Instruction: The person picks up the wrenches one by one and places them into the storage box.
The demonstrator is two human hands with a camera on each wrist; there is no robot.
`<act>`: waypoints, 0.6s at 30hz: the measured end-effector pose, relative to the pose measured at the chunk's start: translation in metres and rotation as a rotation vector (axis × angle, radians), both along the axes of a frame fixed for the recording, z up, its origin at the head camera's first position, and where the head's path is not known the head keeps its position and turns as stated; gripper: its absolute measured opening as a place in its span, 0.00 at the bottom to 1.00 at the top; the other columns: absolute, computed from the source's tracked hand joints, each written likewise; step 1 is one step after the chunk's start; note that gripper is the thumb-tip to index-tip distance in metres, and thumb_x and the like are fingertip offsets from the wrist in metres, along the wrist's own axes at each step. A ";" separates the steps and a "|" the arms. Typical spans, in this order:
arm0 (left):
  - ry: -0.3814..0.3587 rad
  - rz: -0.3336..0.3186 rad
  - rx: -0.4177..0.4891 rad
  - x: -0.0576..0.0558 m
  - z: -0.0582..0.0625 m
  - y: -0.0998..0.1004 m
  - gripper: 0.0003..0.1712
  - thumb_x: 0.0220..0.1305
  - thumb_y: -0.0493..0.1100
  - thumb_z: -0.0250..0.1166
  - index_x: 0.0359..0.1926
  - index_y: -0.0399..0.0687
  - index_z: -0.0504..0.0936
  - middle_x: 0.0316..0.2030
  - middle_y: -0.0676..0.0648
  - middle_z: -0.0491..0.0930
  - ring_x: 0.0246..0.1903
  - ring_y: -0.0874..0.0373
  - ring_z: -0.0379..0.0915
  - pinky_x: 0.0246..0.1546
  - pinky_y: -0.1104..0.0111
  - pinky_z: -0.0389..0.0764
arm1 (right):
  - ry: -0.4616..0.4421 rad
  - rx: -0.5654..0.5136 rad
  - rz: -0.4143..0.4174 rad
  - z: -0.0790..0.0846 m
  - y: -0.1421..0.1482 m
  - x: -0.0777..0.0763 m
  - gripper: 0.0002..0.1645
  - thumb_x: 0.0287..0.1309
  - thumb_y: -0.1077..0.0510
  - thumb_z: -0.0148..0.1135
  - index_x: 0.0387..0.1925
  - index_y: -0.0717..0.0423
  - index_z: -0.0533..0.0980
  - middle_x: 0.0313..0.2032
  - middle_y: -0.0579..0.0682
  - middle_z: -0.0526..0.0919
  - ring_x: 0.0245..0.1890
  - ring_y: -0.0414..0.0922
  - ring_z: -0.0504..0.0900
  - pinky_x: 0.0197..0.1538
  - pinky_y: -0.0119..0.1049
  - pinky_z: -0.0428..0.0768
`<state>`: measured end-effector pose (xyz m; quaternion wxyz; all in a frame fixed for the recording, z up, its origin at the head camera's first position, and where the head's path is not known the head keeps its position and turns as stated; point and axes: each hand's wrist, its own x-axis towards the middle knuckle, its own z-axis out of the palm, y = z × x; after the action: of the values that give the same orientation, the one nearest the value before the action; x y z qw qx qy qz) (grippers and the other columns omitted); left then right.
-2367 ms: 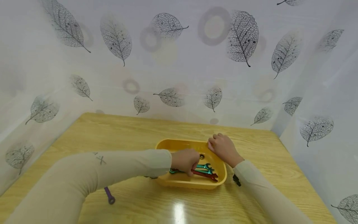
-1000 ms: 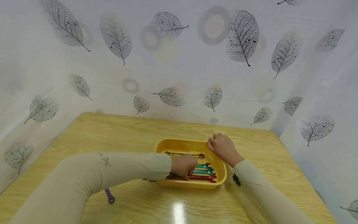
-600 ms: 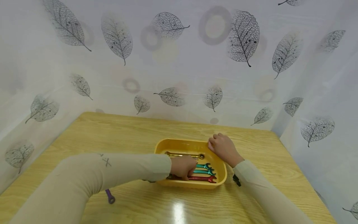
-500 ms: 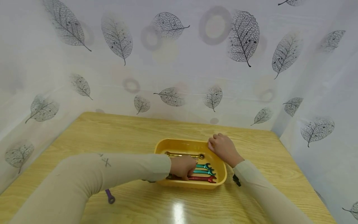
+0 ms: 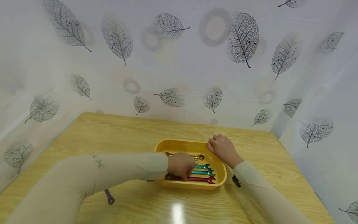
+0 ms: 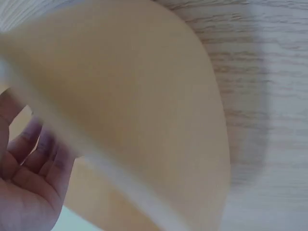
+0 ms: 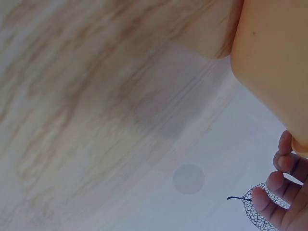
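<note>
A yellow plastic tray (image 5: 193, 186) sits on the wooden table with several combination wrenches lying across it. My left hand (image 5: 180, 165) reaches down inside, its fingers curled at the middle of a red wrench (image 5: 199, 179) along the near wall. That wrench's ring end shows left of the hand. Behind it lie teal wrenches (image 5: 202, 172), partly covered by the hand, and a gold wrench (image 5: 197, 156) farther back. My right hand (image 5: 223, 151) grips the rim at the back right corner. In the left wrist view, the tray wall (image 6: 144, 86) hides the left fingertips; the right wrist view shows curled right fingers (image 7: 284, 161) by the rim.
A purple wrench (image 5: 109, 196) lies on the wooden table (image 5: 126, 130), left of the tray and near my left sleeve. A small black object (image 5: 236, 181) shows beside my right sleeve. Leaf-patterned white sheeting (image 5: 179, 74) closes off the back and sides.
The red wrench, tilted in my left hand at first, has come down flat along the tray's near wall. The left hand then shifted slightly left. The right hand stays on the rim.
</note>
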<state>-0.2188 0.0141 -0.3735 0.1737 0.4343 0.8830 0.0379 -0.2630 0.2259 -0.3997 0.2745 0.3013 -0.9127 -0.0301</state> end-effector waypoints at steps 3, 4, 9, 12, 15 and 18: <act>0.004 0.008 0.011 -0.001 0.006 -0.003 0.08 0.46 0.46 0.75 0.27 0.53 0.84 0.26 0.60 0.81 0.24 0.71 0.71 0.25 0.80 0.72 | 0.000 0.002 -0.004 0.000 0.000 0.000 0.12 0.54 0.60 0.60 0.17 0.54 0.74 0.14 0.46 0.64 0.17 0.41 0.57 0.23 0.30 0.63; 0.000 0.003 0.018 -0.001 0.009 -0.005 0.08 0.47 0.46 0.74 0.29 0.52 0.85 0.28 0.59 0.82 0.25 0.71 0.72 0.26 0.79 0.73 | -0.001 0.001 -0.005 0.000 0.000 0.000 0.12 0.54 0.60 0.60 0.17 0.54 0.74 0.14 0.46 0.64 0.17 0.41 0.58 0.23 0.30 0.63; -0.024 -0.034 0.070 -0.004 0.022 -0.016 0.12 0.51 0.44 0.71 0.38 0.50 0.84 0.35 0.54 0.83 0.32 0.67 0.76 0.32 0.78 0.75 | 0.002 0.002 -0.007 -0.001 0.000 0.001 0.12 0.54 0.60 0.60 0.17 0.54 0.74 0.14 0.46 0.64 0.16 0.41 0.57 0.23 0.30 0.63; -0.035 -0.051 0.102 -0.003 0.033 -0.023 0.14 0.52 0.43 0.71 0.42 0.48 0.84 0.38 0.52 0.83 0.36 0.64 0.78 0.35 0.78 0.76 | 0.003 0.006 -0.007 -0.001 0.000 0.001 0.12 0.54 0.60 0.60 0.17 0.54 0.74 0.14 0.46 0.65 0.17 0.41 0.57 0.23 0.30 0.63; -0.036 -0.067 0.130 -0.002 0.046 -0.030 0.16 0.52 0.43 0.70 0.44 0.47 0.84 0.39 0.51 0.84 0.37 0.61 0.79 0.36 0.76 0.76 | 0.002 0.010 -0.007 0.000 -0.001 0.001 0.12 0.55 0.60 0.60 0.17 0.54 0.74 0.14 0.46 0.65 0.17 0.41 0.57 0.23 0.30 0.63; -0.008 -0.078 0.138 0.000 0.058 -0.038 0.16 0.53 0.44 0.70 0.45 0.48 0.83 0.39 0.51 0.84 0.37 0.61 0.78 0.39 0.75 0.77 | 0.000 0.009 -0.006 0.001 -0.001 0.002 0.12 0.55 0.60 0.60 0.17 0.55 0.74 0.14 0.47 0.65 0.17 0.41 0.57 0.23 0.30 0.63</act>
<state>-0.2186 -0.0244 -0.3152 0.1483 0.4792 0.8600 0.0936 -0.2614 0.2249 -0.3988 0.2729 0.2997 -0.9135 -0.0349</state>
